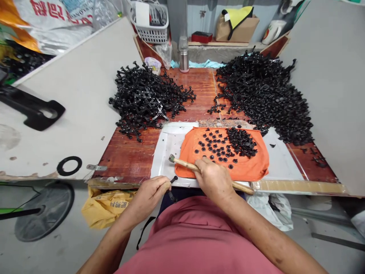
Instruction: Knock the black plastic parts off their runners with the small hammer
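My right hand [214, 179] is closed round the wooden handle of a small hammer [182, 163], whose head rests at the left edge of an orange cloth [251, 167]. My left hand [151, 196] pinches a small black plastic part [172, 187] at the table's front edge. On the cloth lie several small black round caps [213, 146] and a heap of more caps [242, 141].
A pile of black cross-shaped plastic frames [145, 97] lies back left, a larger black pile [268, 95] back right. A metal flask [184, 57] stands at the back. White boards flank the wooden table [128, 156]. A yellow bag [105, 205] and a fan base [42, 209] lie on the floor.
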Demonstrator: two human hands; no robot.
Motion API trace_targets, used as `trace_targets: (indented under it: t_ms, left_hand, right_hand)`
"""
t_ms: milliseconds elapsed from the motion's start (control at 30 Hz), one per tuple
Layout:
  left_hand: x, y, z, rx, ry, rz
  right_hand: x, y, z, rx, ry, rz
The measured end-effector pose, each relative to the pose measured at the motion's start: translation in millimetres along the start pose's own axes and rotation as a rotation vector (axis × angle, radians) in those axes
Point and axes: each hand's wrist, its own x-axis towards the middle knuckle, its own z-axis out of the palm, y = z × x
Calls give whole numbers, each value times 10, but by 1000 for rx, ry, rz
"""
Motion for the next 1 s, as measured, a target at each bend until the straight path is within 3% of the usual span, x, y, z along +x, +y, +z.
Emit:
trace_targets:
  t_ms: [267, 400, 600, 1000]
  left_hand:
    - [254, 241, 64, 4, 70, 25]
    - [386, 244, 104, -25, 100, -32]
    - [271, 176, 144, -35, 86, -53]
    - [254, 317, 125, 74, 67, 10]
  right_hand:
    - [-49, 81, 22, 96, -11, 41]
    - [-46, 135, 46, 134, -5, 43]
    - [-43, 140, 55, 147, -10, 23]
    - [-66, 150, 45, 259, 3, -47]
